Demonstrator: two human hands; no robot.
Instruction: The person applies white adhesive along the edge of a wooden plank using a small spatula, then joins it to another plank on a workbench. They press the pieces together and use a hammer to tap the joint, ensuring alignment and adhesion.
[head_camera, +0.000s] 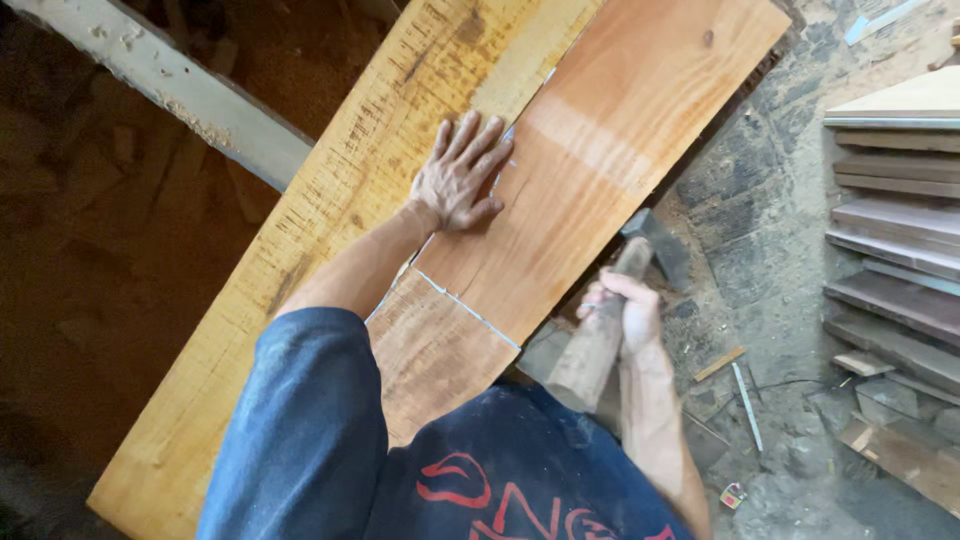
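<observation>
Head view: plank (560, 190) under left fingers (470, 140)

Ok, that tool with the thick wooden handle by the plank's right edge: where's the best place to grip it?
Probably mid-handle, where the right hand already wraps the wooden handle. It is thick and round, so a full wrap from the plank's right side suits it. The dark metal head is blocky and sits against the reddish plank; leave it alone. The left hand lies flat on the wood.
</observation>
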